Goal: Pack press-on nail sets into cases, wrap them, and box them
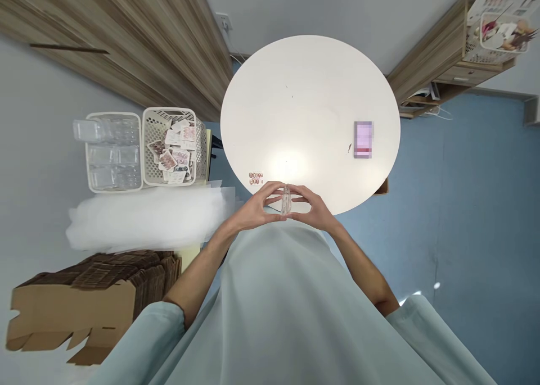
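Plastic box is pinched by fingertips of left hand and right hand, by the near edge of the table; light, even pressure should prevent slipping.

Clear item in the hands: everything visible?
The clear item looks like a small, transparent plastic case, narrow side toward the camera. The left hand and right hand hold it from either side, fingers at its far end, thumbs nearer, by the near edge of the white table. Whether it's open or holds anything can't be told.
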Demonstrator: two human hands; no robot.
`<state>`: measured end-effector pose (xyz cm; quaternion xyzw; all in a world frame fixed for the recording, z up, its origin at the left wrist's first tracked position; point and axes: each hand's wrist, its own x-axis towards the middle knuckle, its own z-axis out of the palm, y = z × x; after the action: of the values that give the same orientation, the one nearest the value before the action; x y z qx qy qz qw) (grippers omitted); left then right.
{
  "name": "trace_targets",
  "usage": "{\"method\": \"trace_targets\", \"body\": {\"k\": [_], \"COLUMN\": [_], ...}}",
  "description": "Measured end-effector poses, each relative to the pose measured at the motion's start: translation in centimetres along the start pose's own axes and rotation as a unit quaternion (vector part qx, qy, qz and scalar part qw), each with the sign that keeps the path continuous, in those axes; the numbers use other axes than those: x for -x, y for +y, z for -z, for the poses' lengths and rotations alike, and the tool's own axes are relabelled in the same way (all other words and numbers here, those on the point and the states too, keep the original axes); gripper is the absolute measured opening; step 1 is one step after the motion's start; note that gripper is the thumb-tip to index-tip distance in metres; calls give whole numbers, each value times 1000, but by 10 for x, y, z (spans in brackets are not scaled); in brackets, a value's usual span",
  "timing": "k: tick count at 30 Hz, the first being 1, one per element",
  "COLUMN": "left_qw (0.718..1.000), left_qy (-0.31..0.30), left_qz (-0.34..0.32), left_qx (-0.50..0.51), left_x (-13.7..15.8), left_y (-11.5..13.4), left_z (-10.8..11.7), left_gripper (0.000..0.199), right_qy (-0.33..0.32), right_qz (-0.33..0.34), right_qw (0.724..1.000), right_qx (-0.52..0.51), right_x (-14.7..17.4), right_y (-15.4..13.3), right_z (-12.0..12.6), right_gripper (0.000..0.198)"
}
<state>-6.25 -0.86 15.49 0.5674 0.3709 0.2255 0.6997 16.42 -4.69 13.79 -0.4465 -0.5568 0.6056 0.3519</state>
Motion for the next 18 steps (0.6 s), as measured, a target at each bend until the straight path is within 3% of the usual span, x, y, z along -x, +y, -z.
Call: {"method": "trace_targets", "body": {"k": [6,13,15,18], "left_qw": [999,988,986,982], "left_qy": [46,120,139,166], "left_qz": [-4,-45,-55,-65], "left_qx": [27,80,76,68], "left_x": [3,2,1,-1], "left_y": [-3,-10,-14,-21], "left_z": [1,8,10,11], "left_gripper": [73,78,81,83], "right_qy": [12,58,89,141], "right_qz": [3,-3,-19,-51], "right_qw": [1000,997,995,989], "right_qx": [11,-44,-35,-2], "right_x": [-4,-12,-13,-13], "right_y": [-4,-9,-10,-11], "right_z": [-4,-3,-7,-20], "right_gripper": [76,86,78,52]}}
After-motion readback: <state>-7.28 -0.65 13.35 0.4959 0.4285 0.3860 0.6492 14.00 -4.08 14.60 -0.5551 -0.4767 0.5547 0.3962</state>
